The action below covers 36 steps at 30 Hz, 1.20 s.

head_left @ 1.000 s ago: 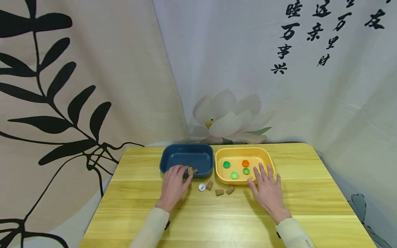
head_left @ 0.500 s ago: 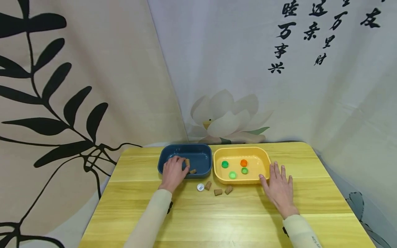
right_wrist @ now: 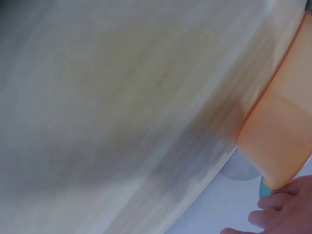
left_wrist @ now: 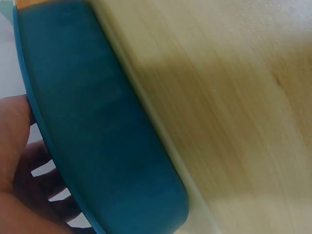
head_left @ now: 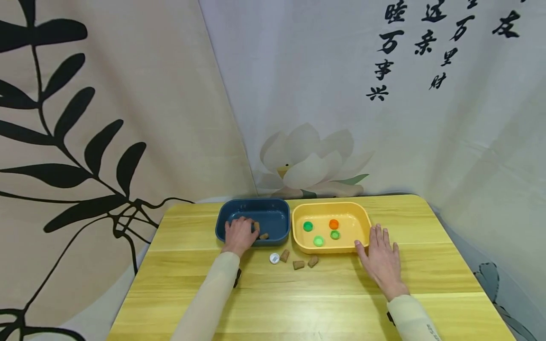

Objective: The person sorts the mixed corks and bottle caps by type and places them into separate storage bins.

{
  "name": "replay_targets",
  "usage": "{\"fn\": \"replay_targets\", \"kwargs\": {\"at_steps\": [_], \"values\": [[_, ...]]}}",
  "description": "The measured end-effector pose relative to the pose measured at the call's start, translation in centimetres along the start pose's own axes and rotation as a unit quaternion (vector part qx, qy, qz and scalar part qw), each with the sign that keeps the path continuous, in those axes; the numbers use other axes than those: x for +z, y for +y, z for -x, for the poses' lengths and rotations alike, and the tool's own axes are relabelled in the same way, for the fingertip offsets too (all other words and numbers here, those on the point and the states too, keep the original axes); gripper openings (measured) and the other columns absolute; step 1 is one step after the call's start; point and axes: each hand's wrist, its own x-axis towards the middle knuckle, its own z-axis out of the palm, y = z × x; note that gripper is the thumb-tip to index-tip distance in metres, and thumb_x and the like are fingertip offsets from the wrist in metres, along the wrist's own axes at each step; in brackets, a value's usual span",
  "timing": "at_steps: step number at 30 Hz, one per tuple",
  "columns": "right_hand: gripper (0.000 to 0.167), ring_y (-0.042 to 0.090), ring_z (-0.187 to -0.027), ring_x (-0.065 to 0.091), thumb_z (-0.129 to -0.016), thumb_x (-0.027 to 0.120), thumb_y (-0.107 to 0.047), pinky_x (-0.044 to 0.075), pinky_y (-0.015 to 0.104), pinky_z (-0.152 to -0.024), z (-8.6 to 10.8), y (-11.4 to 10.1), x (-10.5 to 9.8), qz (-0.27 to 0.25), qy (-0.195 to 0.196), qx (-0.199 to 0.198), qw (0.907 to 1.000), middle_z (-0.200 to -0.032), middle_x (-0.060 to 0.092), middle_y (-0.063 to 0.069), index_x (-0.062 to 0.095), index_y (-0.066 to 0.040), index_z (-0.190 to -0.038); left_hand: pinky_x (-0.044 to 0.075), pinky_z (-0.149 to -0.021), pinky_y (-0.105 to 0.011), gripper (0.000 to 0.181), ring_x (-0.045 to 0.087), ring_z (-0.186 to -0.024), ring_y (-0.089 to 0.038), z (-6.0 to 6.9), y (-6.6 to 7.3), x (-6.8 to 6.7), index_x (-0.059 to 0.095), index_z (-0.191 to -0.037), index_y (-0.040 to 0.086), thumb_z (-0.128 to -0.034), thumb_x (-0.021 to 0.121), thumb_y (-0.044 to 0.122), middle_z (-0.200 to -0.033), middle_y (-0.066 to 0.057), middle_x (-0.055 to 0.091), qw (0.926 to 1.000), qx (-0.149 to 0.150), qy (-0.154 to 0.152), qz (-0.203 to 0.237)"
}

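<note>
My left hand (head_left: 240, 233) pinches a cork (head_left: 256, 226) inside the blue tray (head_left: 275, 208); my right hand (head_left: 384, 265), fingers straight, is at the yellow tray's (head_left: 315, 209) near right corner. Three loose corks (head_left: 298, 265) and a white disc (head_left: 274, 258) lie between my hands on the wood-grain worktop (head_left: 315, 303). Printed cloth (head_left: 311, 85) hangs behind. Both trays stand near the far edge; bare worktop stretches between my forearms.

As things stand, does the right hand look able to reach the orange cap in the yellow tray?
Probably yes. The right hand seems empty, at the right end of the yellow tray; only the tray's low rim stands between it and the orange cap, which nothing covers.
</note>
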Motion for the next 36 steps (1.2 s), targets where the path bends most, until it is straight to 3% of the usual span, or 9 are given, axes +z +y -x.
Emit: {"fn": "replay_targets", "kwargs": {"at_steps": [7,11,14,21,28,36], "values": [[0.083,0.055,-0.15,0.018,-0.11,0.033,-0.053,0.017,0.076,-0.114,0.0,-0.1,-0.1,-0.003,-0.001,-0.002,1.0,-0.164,0.018,0.035,0.024,0.015,-0.157,0.024,-0.117,-0.07,0.056,0.057,-0.13,-0.04,0.5,0.7,0.3,0.062,-0.142,0.006,-0.0968,0.073,0.038,-0.137,-0.02,0.063,0.9985,0.017,0.042,0.031],[0.083,0.055,-0.15,0.019,-0.11,0.033,-0.053,0.018,0.076,-0.113,0.0,-0.1,0.0,-0.004,-0.001,-0.002,1.0,-0.163,0.018,0.036,0.024,0.016,-0.156,0.027,-0.117,-0.068,0.059,0.054,-0.133,-0.038,1.5,1.6,0.5,0.059,-0.144,0.004,-0.0969,0.073,0.038,-0.139,-0.02,0.061,0.9934,0.054,0.089,0.049],[0.083,0.055,-0.15,0.019,-0.11,0.033,-0.052,0.018,0.077,-0.113,0.0,-0.1,0.0,-0.003,-0.001,-0.003,1.0,-0.163,0.019,0.036,0.024,0.016,-0.156,0.026,-0.118,-0.067,0.063,0.05,-0.138,-0.039,2.4,2.4,0.9,0.056,-0.147,0.004,-0.0983,0.07,0.041,-0.144,-0.019,0.057,0.9894,0.084,0.108,0.05],[0.084,0.055,-0.15,0.017,-0.11,0.033,-0.053,0.017,0.076,-0.113,0.0,-0.1,-0.1,-0.002,-0.005,-0.002,1.0,-0.163,0.018,0.036,0.023,0.016,-0.156,0.025,-0.12,-0.064,0.074,0.04,-0.146,-0.04,4.6,3.8,1.9,0.044,-0.156,0.006,-0.0994,0.065,0.05,-0.155,-0.018,0.047,0.9828,0.14,0.116,0.03],[0.084,0.055,-0.151,0.016,-0.11,0.032,-0.054,0.016,0.076,-0.114,0.0,-0.1,-0.1,-0.005,-0.011,0.0,0.9999,-0.164,0.016,0.036,0.022,0.016,-0.157,0.027,-0.119,-0.064,0.082,0.038,-0.148,-0.041,6.9,4.3,2.6,0.042,-0.156,0.004,-0.0957,0.07,0.051,-0.16,-0.018,0.041,0.9762,0.172,0.13,0.026],[0.084,0.055,-0.151,0.017,-0.11,0.032,-0.054,0.017,0.076,-0.113,-0.1,-0.2,-0.2,-0.004,-0.01,-0.001,0.9999,-0.163,0.018,0.036,0.023,0.016,-0.156,0.026,-0.12,-0.062,0.085,0.031,-0.153,-0.036,9.3,5.6,3.2,0.041,-0.158,0.006,-0.096,0.065,0.058,-0.166,-0.015,0.032,0.9751,0.202,0.091,-0.001]]}}
